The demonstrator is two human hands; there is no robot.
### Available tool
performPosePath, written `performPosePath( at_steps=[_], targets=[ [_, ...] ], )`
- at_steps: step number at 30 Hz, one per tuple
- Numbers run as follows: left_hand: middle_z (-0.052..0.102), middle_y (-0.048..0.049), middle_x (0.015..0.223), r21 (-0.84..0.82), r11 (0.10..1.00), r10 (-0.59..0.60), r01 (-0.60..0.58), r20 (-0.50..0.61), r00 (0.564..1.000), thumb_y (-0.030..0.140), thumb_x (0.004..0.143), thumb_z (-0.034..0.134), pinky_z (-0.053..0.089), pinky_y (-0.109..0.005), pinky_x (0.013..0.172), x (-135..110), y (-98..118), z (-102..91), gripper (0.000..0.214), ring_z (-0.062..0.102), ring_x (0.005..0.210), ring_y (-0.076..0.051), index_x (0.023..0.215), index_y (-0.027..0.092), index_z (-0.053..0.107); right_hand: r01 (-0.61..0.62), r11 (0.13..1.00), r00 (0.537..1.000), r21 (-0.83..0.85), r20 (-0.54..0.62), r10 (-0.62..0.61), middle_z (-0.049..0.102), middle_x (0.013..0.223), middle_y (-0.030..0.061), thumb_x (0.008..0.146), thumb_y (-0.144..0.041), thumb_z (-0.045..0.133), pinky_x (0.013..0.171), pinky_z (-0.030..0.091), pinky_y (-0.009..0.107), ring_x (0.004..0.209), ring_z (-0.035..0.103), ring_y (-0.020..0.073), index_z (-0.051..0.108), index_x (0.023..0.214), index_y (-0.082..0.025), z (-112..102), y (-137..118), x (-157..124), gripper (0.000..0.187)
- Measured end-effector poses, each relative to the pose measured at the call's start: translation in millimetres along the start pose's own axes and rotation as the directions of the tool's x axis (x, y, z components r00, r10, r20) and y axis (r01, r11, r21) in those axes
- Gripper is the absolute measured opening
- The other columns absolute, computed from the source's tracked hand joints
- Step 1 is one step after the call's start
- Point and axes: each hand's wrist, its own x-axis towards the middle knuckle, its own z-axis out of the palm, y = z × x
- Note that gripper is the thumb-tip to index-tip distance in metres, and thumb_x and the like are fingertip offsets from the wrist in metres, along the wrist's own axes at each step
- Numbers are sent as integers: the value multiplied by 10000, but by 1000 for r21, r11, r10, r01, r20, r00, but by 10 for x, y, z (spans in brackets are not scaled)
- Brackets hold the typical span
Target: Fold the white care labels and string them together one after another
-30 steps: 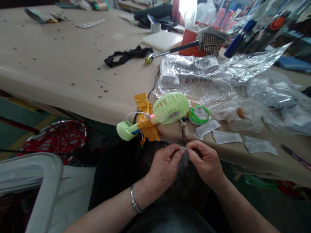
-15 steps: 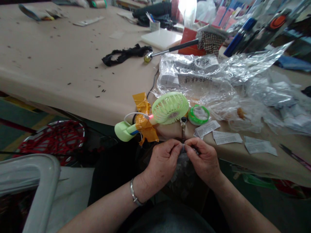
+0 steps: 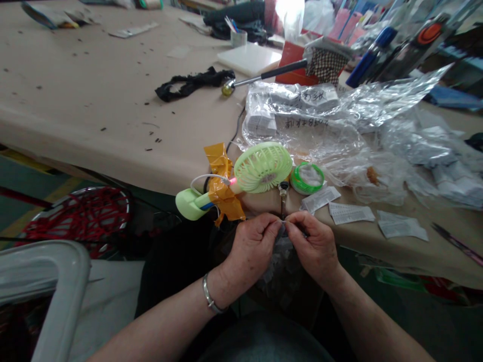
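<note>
My left hand (image 3: 252,246) and my right hand (image 3: 313,246) meet just below the table's front edge, thumbs and fingertips pinched together. Between them is a small piece of thin whitish material (image 3: 282,221), mostly hidden by the fingers; its kind cannot be made out. Right above the fingertips, a thin metal rod with a dark round top (image 3: 283,193) stands at the table edge. A light green fan (image 3: 263,168) lies beside it, fixed to the edge with brown tape (image 3: 225,193). Under the hands is a heap of pale translucent scraps (image 3: 279,259).
To the right lie a green tape roll (image 3: 307,178), printed paper labels (image 3: 350,212), clear plastic bags (image 3: 302,125) and dark tweezers (image 3: 456,242). Farther back are a black-handled hammer-like tool (image 3: 264,76) and black cloth (image 3: 192,83). A white chair (image 3: 71,261) stands at lower left.
Both hands keep their pinch in nearly the same place, with slight shifts of the fingertips. The whole view has drifted a little to the left.
</note>
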Motion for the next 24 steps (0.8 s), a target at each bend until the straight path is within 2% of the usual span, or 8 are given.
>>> performPosePath(
  at_steps=[7,9,12,14,17,19,21,24],
  targets=[
    [628,17,661,-18,1000,-14,14,6,1000,248,862,510,404,-195,594,-22,40,-13,190,547,606,-105,771,185,663,-7,1000,1000,5,-7,7,602,667,-26,852,-211,543,608,451,210,610,561,105,598,786,-202,-5,-14,-51,86],
    [638,17,678,-41,999,-19,20,37,999,249,870,503,416,-192,606,-70,33,-21,194,559,621,-105,782,184,663,16,1000,1000,-2,20,-16,652,742,-10,856,-225,560,646,480,214,671,608,118,616,883,-206,-68,-14,-115,65],
    [653,6,681,-43,998,-41,44,81,996,249,876,492,430,-199,604,-136,-27,-15,217,578,629,-114,774,178,670,116,988,993,-100,19,-114,682,821,2,858,-213,571,687,507,229,726,643,129,605,1007,-214,-237,20,-178,153],
    [697,-16,758,-42,998,-51,55,94,994,232,868,498,456,-214,651,-157,-95,3,203,619,691,-133,828,175,688,233,942,970,-240,-18,-244,677,842,13,854,-189,574,730,512,251,769,642,141,617,992,-210,-365,81,-165,146],
    [725,-60,983,-26,997,-68,70,91,994,208,848,516,473,-259,802,-163,-204,42,235,657,887,-178,1009,172,684,330,794,914,-511,-36,-404,670,979,75,835,-206,605,894,481,370,983,600,224,639,1030,-182,-498,209,-87,199],
    [716,-77,1041,10,996,-87,87,84,993,205,840,522,462,-281,850,-168,-260,64,262,650,952,-197,1047,167,677,314,689,911,-654,2,-413,650,1105,113,830,-253,620,961,430,454,1105,538,290,626,1111,-163,-522,286,-47,296],
    [725,-76,1001,41,993,-113,110,94,989,203,833,525,462,-287,837,-186,-294,80,243,654,927,-202,1005,167,693,297,622,919,-724,40,-392,638,1178,111,836,-273,619,979,394,486,1143,515,314,609,1159,-164,-507,332,-42,341],
    [733,-56,899,42,989,-147,142,131,980,200,827,524,463,-278,776,-225,-311,98,204,657,844,-194,903,185,713,308,614,911,-727,41,-409,679,1137,58,845,-239,619,996,357,476,1112,550,284,632,1119,-199,-472,351,-71,278]
  ],
)
